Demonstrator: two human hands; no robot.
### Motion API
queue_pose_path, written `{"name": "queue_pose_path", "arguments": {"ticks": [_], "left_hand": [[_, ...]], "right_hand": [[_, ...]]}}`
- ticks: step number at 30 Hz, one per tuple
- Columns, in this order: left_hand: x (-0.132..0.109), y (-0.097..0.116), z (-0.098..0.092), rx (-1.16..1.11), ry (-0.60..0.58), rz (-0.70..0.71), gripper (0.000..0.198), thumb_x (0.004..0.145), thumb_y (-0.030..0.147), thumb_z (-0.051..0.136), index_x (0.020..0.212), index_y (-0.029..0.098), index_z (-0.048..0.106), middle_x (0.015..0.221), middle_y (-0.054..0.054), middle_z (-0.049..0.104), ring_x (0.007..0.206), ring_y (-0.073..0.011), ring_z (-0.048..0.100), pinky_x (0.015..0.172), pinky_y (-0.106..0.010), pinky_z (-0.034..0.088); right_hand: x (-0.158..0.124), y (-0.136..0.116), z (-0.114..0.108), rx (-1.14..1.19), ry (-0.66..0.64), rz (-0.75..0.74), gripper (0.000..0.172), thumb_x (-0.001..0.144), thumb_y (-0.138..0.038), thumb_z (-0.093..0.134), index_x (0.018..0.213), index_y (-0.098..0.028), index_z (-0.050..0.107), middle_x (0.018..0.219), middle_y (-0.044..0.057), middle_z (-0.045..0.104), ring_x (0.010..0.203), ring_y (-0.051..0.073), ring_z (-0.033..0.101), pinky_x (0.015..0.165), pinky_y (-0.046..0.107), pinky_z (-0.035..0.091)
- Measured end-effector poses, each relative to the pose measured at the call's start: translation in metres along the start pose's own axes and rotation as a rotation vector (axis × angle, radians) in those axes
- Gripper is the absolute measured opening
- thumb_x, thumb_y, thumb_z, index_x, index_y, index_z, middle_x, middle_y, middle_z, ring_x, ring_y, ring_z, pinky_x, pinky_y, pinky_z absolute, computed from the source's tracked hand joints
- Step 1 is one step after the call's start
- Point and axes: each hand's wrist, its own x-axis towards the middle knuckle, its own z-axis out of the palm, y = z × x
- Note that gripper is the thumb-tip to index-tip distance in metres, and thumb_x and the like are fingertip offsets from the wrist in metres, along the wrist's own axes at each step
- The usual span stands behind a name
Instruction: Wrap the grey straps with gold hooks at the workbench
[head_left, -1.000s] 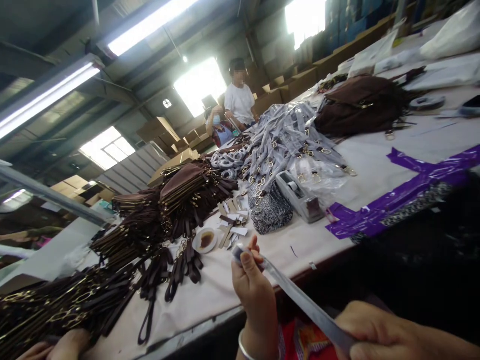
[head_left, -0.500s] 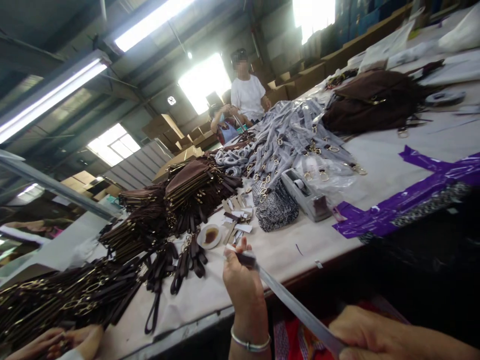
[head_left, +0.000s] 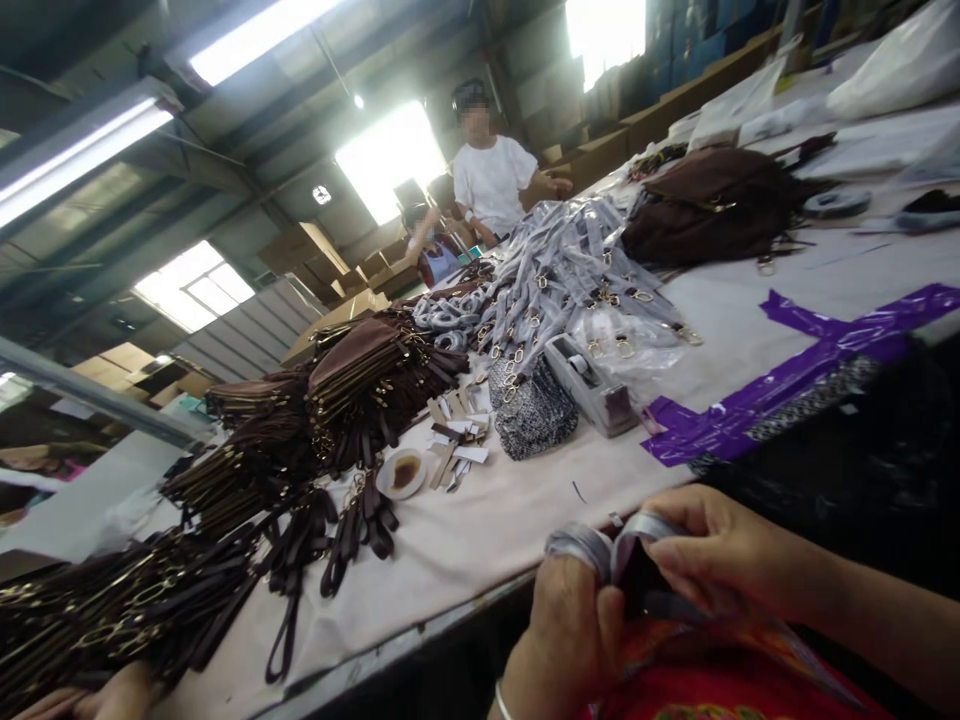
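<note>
A grey, plastic-wrapped strap is wound in loops over the fingers of my left hand, which is closed round it just off the table's front edge. Close beside it on the right, my right hand pinches another loop of the same strap between thumb and fingers. A loose length trails below my right hand over red clothing. The fingertips of my left hand are partly hidden by the coils.
On the table lie a tape dispenser, a speckled pouch, a white dish, piled grey straps and stacked brown pouches. Purple tape covers the right edge. Another person's hand is at lower left.
The strap was stretched straight between my hands; now it is looped around my left hand. My left hand has moved right and down, my right hand up beside it.
</note>
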Motion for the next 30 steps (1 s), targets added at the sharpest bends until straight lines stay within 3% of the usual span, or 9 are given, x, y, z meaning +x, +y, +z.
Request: {"name": "queue_pose_path", "arguments": {"ticks": [3, 5, 8, 10, 12, 15, 18, 23, 30], "left_hand": [[-0.01, 0.009, 0.0, 0.245, -0.254, 0.021, 0.032, 0.09, 0.034, 0.058, 0.115, 0.015, 0.065, 0.09, -0.018, 0.071, 0.079, -0.0328, 0.067, 0.071, -0.046, 0.058], [-0.011, 0.016, -0.002, 0.239, -0.345, -0.1, 0.028, 0.091, 0.04, 0.056, 0.107, 0.018, 0.066, 0.086, -0.016, 0.069, 0.074, -0.0301, 0.064, 0.064, -0.041, 0.055], [-0.002, 0.03, -0.007, -0.189, -0.468, -0.389, 0.036, 0.097, 0.054, 0.051, 0.097, 0.021, 0.066, 0.077, -0.008, 0.065, 0.067, -0.0215, 0.059, 0.059, -0.031, 0.049], [0.007, 0.039, -0.008, -0.654, -0.494, -0.617, 0.052, 0.098, 0.065, 0.043, 0.084, 0.019, 0.061, 0.059, 0.0, 0.052, 0.051, -0.0142, 0.049, 0.049, -0.025, 0.041], [0.017, 0.045, -0.007, -1.101, -0.415, -0.776, 0.059, 0.097, 0.072, 0.039, 0.076, 0.019, 0.055, 0.047, 0.007, 0.034, 0.039, -0.0093, 0.036, 0.042, -0.021, 0.035], [0.03, 0.048, -0.01, -1.589, -0.18, -0.809, 0.053, 0.096, 0.067, 0.049, 0.079, 0.018, 0.057, 0.044, 0.013, 0.022, 0.034, -0.0057, 0.021, 0.042, -0.019, 0.04], [0.047, 0.052, -0.025, -1.772, 0.011, -0.774, 0.038, 0.099, 0.051, 0.056, 0.085, 0.015, 0.061, 0.048, 0.014, 0.023, 0.039, -0.0048, 0.013, 0.049, -0.018, 0.048], [0.078, 0.056, -0.057, -1.75, 0.277, -0.674, 0.027, 0.098, 0.039, 0.064, 0.085, 0.015, 0.063, 0.055, 0.013, 0.024, 0.044, -0.0037, 0.015, 0.056, -0.017, 0.051], [0.092, 0.045, -0.042, -1.171, 0.584, -0.568, 0.037, 0.091, 0.052, 0.07, 0.093, 0.016, 0.068, 0.063, 0.007, 0.047, 0.058, -0.0072, 0.052, 0.079, -0.029, 0.061]], "right_hand": [[0.01, -0.003, -0.01, -0.232, 0.112, 0.02, 0.045, 0.082, -0.058, 0.073, 0.07, -0.018, 0.059, 0.054, -0.002, 0.058, 0.047, 0.01, 0.047, 0.046, 0.022, 0.034], [0.015, -0.002, -0.019, -0.486, 0.137, -0.037, 0.035, 0.086, -0.052, 0.07, 0.079, -0.017, 0.067, 0.066, 0.002, 0.067, 0.059, 0.016, 0.058, 0.057, 0.026, 0.044], [0.021, 0.008, -0.029, -0.764, 0.034, -0.227, 0.031, 0.095, -0.045, 0.062, 0.084, -0.019, 0.073, 0.083, 0.006, 0.07, 0.081, 0.022, 0.063, 0.078, 0.033, 0.048], [0.023, 0.021, -0.028, -0.705, -0.069, -0.266, 0.043, 0.098, -0.051, 0.056, 0.078, -0.018, 0.072, 0.082, 0.005, 0.066, 0.081, 0.021, 0.061, 0.08, 0.032, 0.048], [0.025, 0.04, -0.02, -0.466, -0.127, -0.176, 0.056, 0.097, -0.063, 0.054, 0.071, -0.016, 0.066, 0.07, 0.002, 0.058, 0.066, 0.015, 0.053, 0.063, 0.027, 0.044], [0.024, 0.064, -0.003, -0.078, -0.095, -0.043, 0.066, 0.092, -0.077, 0.048, 0.073, -0.015, 0.061, 0.051, -0.007, 0.042, 0.043, 0.008, 0.031, 0.043, 0.022, 0.024], [0.021, 0.067, 0.011, -0.061, -0.054, -0.156, 0.065, 0.089, -0.077, 0.056, 0.095, -0.014, 0.067, 0.059, -0.004, 0.053, 0.047, 0.01, 0.04, 0.045, 0.022, 0.031], [0.018, 0.06, 0.022, -0.491, 0.124, -0.351, 0.033, 0.095, -0.047, 0.065, 0.115, -0.021, 0.066, 0.098, 0.006, 0.072, 0.085, 0.022, 0.063, 0.081, 0.031, 0.053], [0.027, 0.073, 0.032, -0.686, 0.14, -0.238, 0.03, 0.103, -0.039, 0.04, 0.101, -0.021, 0.065, 0.093, 0.008, 0.072, 0.083, 0.024, 0.066, 0.081, 0.036, 0.055]]}}
